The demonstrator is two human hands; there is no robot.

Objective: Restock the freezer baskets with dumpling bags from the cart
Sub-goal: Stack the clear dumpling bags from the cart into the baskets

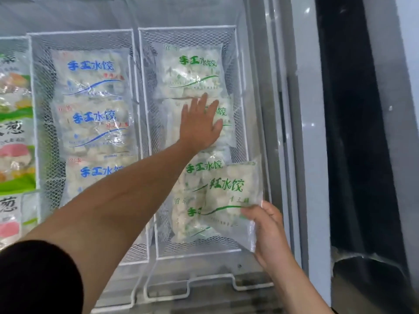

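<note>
A white wire freezer basket (240,123) on the right holds several clear dumpling bags with green lettering. My left hand (200,124) lies flat with straight fingers on the second bag (226,132) from the far end, just below the top bag (190,71). My right hand (269,227) grips the lower right corner of another green-lettered dumpling bag (231,200), held tilted over the basket's near right corner, above the bags lying there.
A second wire basket (39,114) to the left holds three blue-lettered dumpling bags (90,71). Further left are colourful food packs (15,123). The freezer's grey frame (301,132) runs down the right, with a dark gap beyond it.
</note>
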